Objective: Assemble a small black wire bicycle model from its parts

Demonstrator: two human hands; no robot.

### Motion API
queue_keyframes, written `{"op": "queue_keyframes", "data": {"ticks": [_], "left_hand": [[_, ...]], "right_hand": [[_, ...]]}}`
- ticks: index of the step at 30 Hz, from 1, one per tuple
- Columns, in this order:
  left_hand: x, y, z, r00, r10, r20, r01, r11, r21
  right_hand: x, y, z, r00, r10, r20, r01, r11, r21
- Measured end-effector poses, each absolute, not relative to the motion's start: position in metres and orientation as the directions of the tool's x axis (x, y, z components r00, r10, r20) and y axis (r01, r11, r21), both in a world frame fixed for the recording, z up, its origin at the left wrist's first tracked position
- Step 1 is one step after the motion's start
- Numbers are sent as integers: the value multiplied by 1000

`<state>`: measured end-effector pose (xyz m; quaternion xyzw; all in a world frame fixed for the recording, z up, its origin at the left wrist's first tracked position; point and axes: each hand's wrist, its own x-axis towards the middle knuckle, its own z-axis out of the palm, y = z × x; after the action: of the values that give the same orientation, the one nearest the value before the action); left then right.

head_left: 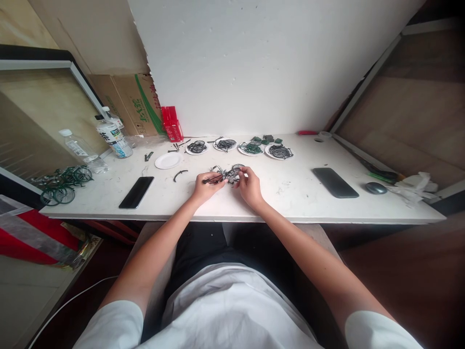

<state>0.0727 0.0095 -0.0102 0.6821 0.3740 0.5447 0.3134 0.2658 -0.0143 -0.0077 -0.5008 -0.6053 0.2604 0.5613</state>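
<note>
Just above the table's front half, a partly built dark model bicycle is between my two hands. My left hand is closed on the thin dark frame end of it. The fingers of my right hand pinch it at the spoked wheel. My fingertips cover some of the small parts, so the exact joint between wheel and frame is hidden. A curved black strip lies to the left of my left hand.
Along the back stand plates of wheels, black parts, green parts and dark frames. A white plate, phone, green model bicycles and bottles are left; a dark slab and mouse right.
</note>
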Motion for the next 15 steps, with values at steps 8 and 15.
{"op": "queue_keyframes", "data": {"ticks": [8,15], "left_hand": [[73,7,-9,80,874,480,116,-486,866],[74,7,-8,44,877,479,94,-481,872]], "right_hand": [[265,-17,-6,164,819,550,391,458,-798],[263,-18,-7,39,841,539,453,466,-760]]}}
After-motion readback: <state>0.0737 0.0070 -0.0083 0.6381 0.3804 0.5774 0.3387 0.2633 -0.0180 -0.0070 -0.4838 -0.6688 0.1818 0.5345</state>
